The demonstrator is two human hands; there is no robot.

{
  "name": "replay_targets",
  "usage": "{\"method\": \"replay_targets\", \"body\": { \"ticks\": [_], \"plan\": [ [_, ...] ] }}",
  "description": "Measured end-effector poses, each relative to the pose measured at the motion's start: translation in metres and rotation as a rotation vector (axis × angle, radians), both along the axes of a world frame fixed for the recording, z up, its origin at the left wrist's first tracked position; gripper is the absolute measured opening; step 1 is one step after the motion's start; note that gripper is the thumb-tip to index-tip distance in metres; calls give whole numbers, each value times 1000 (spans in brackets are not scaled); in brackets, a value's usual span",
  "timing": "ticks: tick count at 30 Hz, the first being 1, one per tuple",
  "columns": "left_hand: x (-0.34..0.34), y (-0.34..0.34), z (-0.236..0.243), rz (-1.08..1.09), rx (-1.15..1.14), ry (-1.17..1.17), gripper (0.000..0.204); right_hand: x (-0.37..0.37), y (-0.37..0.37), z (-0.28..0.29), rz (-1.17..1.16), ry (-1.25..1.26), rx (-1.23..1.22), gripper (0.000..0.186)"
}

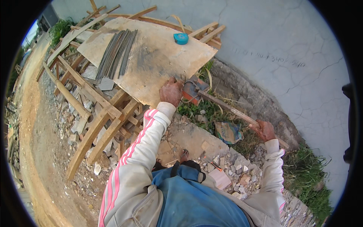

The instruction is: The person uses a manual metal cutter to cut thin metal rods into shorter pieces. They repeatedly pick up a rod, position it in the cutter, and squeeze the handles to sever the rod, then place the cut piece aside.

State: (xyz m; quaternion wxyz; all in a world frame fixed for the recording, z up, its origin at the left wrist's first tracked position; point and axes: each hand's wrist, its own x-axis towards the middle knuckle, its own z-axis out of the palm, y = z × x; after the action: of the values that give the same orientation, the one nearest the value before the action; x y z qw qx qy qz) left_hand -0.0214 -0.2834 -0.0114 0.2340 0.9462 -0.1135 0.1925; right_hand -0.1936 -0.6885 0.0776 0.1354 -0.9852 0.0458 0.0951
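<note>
My left hand (171,92) is closed at the front edge of a pale board (159,60), just left of an orange and dark metal tool (191,92); what its fingers grip is unclear. My right hand (263,130) grips a long wooden bar (230,109) that runs diagonally from the metal tool toward the lower right. A bundle of thin steel rods (117,55) lies on the board's left part, and a teal tape measure (180,38) sits near its back edge.
Stacked timber pieces (85,90) stick out under and left of the board, over rubble (242,178). A cracked grey wall (287,49) runs along the right above weeds. A crumpled sack (227,131) lies below the bar. A dirt path (34,132) runs along the left.
</note>
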Motion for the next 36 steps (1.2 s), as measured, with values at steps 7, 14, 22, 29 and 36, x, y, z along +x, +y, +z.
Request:
{"method": "replay_targets", "body": {
  "ticks": [7, 14, 22, 29, 36],
  "plan": [
    [0, 0, 0, 1, -15, -3, 18, -4, 4, -10, 14, -103, -70, 70],
    [-1, -2, -1, 21, 5, -5, 17, -15, 16, -15, -52, -178, -145, 73],
    [3, 1, 1, -16, 36, -7, 17, -60, 68, -20, -243, -244, -255, 77],
    [1, -1, 4, -15, 40, 42, 20, -119, 171, -44, -518, -279, -242, 70],
    [1, 0, 6, -27, 35, 39, 19, -105, 136, -21, -372, -223, -170, 69]
  ]
}}
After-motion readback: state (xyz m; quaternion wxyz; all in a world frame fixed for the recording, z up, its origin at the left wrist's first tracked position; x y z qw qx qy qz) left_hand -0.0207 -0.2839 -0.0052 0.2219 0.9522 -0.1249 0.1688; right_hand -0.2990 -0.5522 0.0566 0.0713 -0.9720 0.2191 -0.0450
